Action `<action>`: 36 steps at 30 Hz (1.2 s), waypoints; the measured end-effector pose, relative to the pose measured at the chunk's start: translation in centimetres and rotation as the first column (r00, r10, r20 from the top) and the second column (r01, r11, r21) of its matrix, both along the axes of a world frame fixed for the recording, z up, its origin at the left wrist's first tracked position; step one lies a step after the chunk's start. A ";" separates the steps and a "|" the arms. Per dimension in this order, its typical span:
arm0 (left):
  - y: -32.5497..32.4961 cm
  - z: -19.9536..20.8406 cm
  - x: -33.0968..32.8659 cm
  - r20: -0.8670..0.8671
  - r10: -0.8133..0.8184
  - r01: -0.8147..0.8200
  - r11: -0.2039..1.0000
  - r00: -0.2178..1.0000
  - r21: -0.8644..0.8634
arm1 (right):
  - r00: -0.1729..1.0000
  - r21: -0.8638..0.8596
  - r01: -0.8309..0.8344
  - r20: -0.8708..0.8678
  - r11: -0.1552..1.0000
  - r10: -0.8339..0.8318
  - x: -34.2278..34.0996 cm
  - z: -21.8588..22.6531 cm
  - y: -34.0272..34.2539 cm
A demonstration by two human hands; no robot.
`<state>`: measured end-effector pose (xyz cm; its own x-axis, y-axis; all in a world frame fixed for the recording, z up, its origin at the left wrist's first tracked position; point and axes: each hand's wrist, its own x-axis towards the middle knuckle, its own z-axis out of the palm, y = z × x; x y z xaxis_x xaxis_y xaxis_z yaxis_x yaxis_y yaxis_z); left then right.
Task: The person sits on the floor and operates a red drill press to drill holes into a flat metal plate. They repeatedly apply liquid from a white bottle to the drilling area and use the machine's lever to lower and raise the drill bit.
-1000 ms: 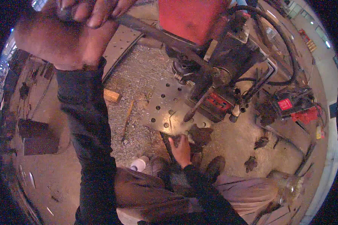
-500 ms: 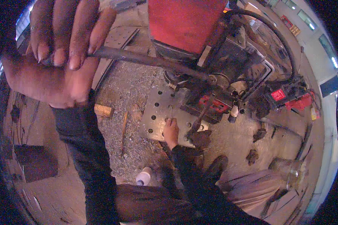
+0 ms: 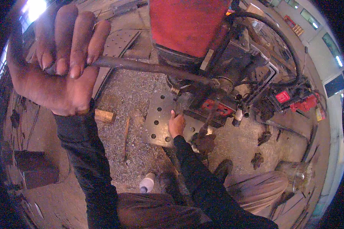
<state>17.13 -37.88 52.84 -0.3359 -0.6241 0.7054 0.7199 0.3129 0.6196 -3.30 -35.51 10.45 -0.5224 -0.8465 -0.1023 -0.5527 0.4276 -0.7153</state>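
The left forearm (image 3: 86, 152), in a dark sleeve, rises left of the metal plate (image 3: 164, 115). Its left hand (image 3: 61, 86) is raised well above and to the left of the plate, the wrist bent, the four fingers (image 3: 80, 42) curled down toward the palm in a closed grip. The right forearm (image 3: 210, 183), also dark-sleeved, slants up and leftward to the plate. The right hand (image 3: 177, 125) is over the plate, one digit pointing away from the body; its underside is hidden. Both trousered legs (image 3: 256, 191) are bent, below the plate.
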 end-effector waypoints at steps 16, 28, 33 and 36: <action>0.7 -0.1 -1.6 -0.055 0.068 -0.072 0.994 0.996 -0.077 | 0.998 0.135 -0.038 0.058 0.990 0.030 1.9 1.6 -2.7; 1.0 0.1 -1.4 -0.015 0.014 -0.014 0.999 1.000 -0.045 | 0.983 0.150 -0.155 0.122 0.977 0.137 0.5 1.4 -1.4; 0.3 0.4 -2.8 -0.055 -0.094 0.091 0.994 0.994 -0.065 | 0.959 0.141 -0.042 0.285 0.989 0.000 -3.6 -2.0 -4.3; 0.9 0.0 -1.0 -0.005 -0.043 0.043 0.998 0.999 -0.053 | 0.731 0.196 -0.046 0.675 0.980 -0.101 0.7 -1.5 -4.3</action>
